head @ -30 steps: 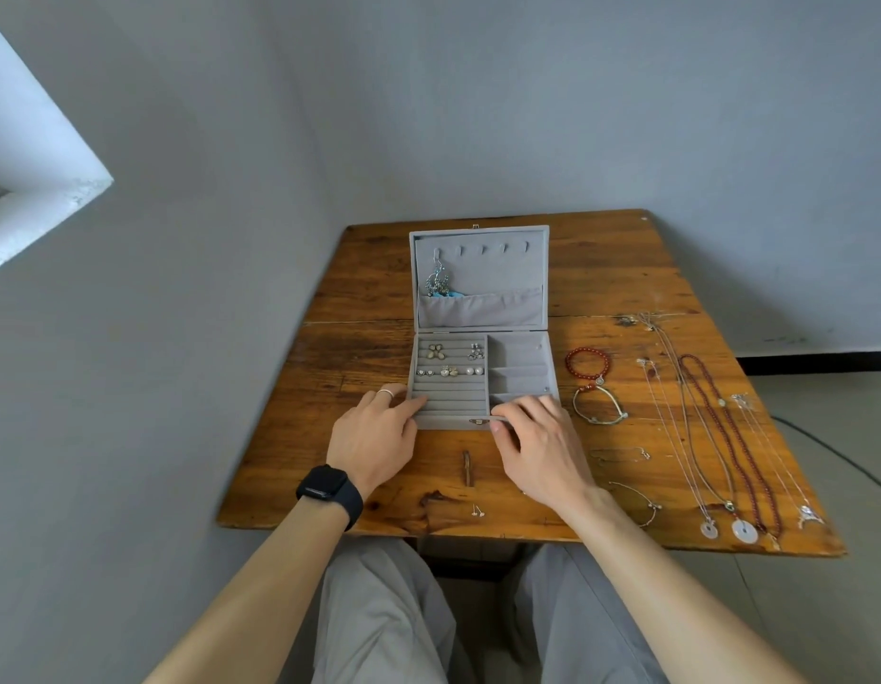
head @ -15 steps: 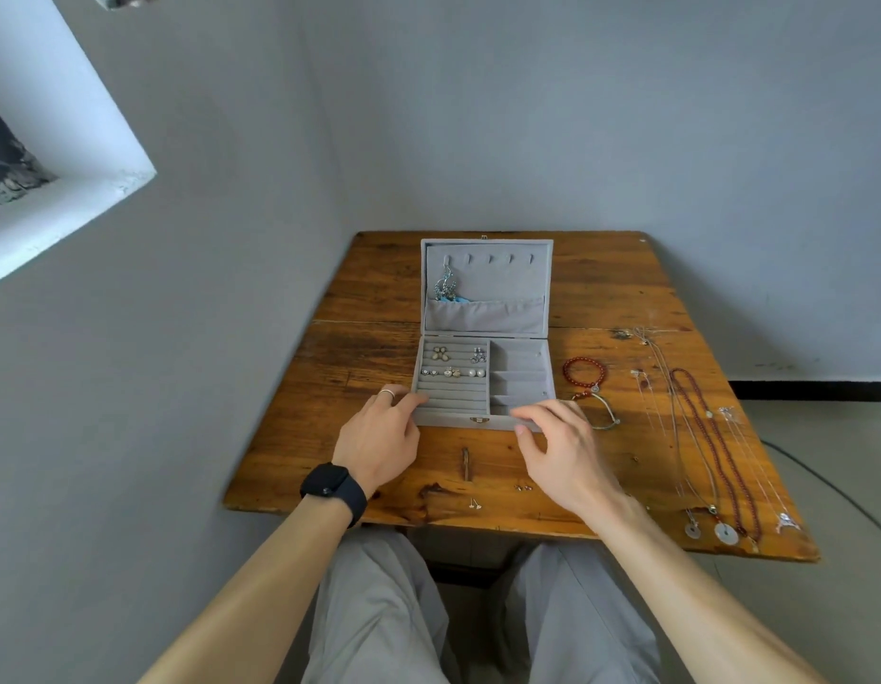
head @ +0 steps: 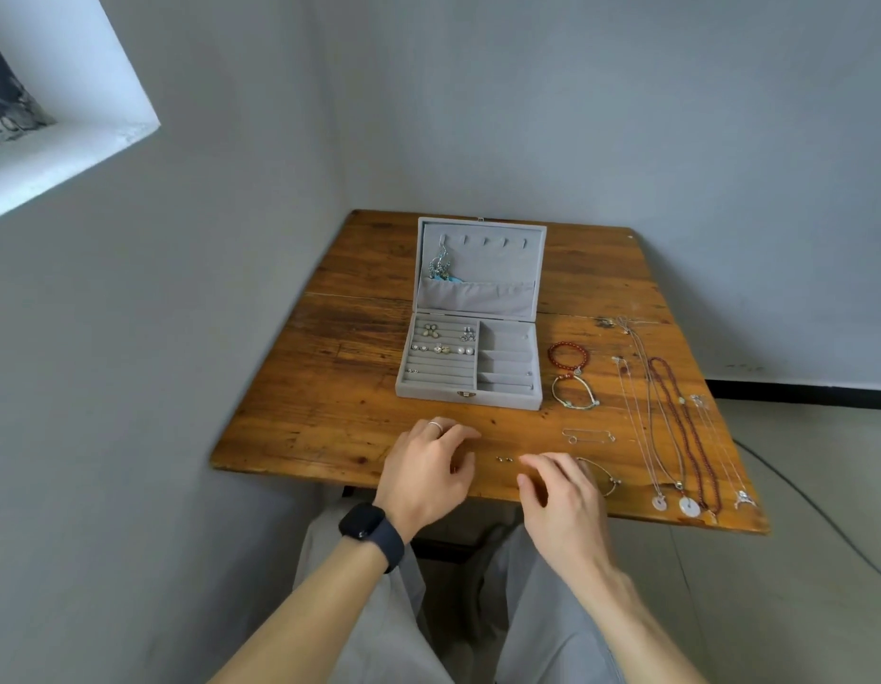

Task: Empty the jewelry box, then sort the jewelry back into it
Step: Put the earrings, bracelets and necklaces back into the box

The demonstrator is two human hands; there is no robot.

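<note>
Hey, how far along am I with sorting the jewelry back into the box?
Partly done. Several earrings sit in the left padded rows of the jewelry box, and one dangling piece hangs in the lid. The left hand and right hand hover by two small studs, visibly holding nothing. Left: bracelets, necklaces and studs on the table.

jewelry box (head: 470, 357) mid-table (head: 330, 387), bracelets (head: 569, 357) just right, necklaces (head: 675, 412) farther right, hands (head: 423, 471) before it

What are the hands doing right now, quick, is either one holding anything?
Left hand: open, fingers loosely curled, holding nothing visible.
Right hand: open, fingers relaxed, holding nothing visible.
</note>
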